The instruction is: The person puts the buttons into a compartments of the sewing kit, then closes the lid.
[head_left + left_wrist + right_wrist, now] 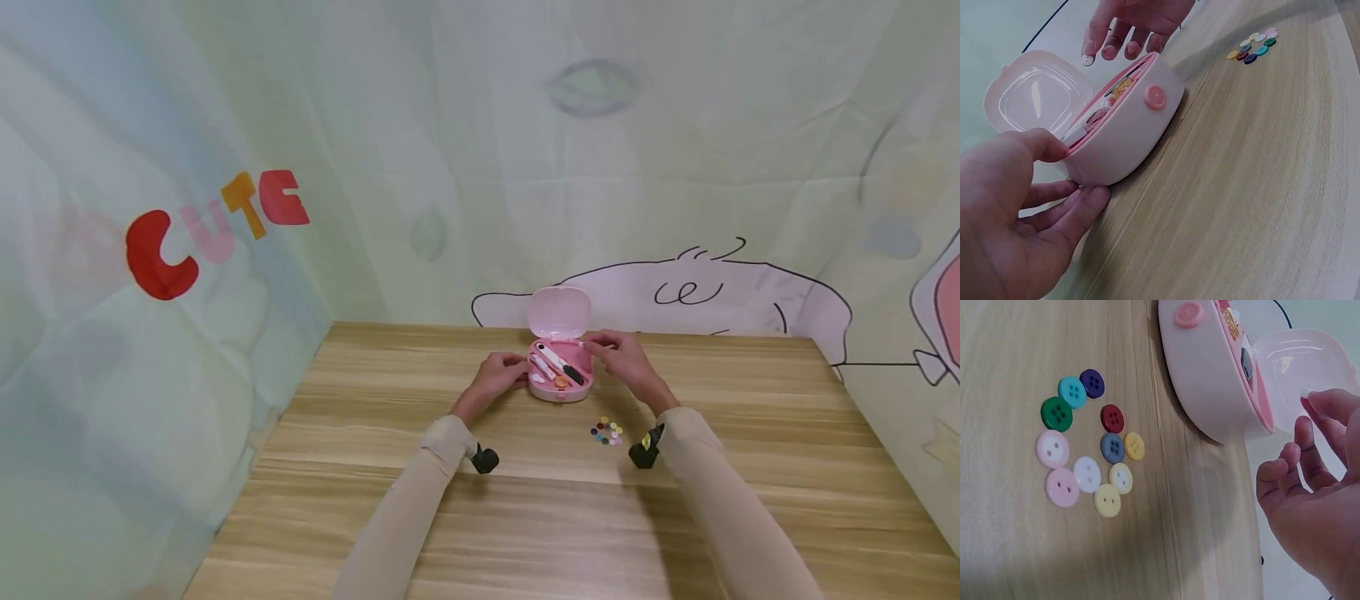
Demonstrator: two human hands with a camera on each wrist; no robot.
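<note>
A pink sewing box (551,396) stands on the table with its lid (559,312) raised at the back. My left hand (492,379) holds the box's left side; in the left wrist view the thumb lies at the rim and the fingers are against the lower wall. Above the box's right side, my right hand (626,362) pinches a small white button (1088,60) between thumb and forefinger, its other fingers loosely bent. Inside the box lie a white-and-black stick-like tool (558,362) and a small orange item (561,382).
Several loose buttons, including a green button (1056,414) and a red button (1112,419), lie in a rough ring on the wooden table (525,517), in front of the box to the right. A printed curtain (450,167) hangs behind the table's back edge.
</note>
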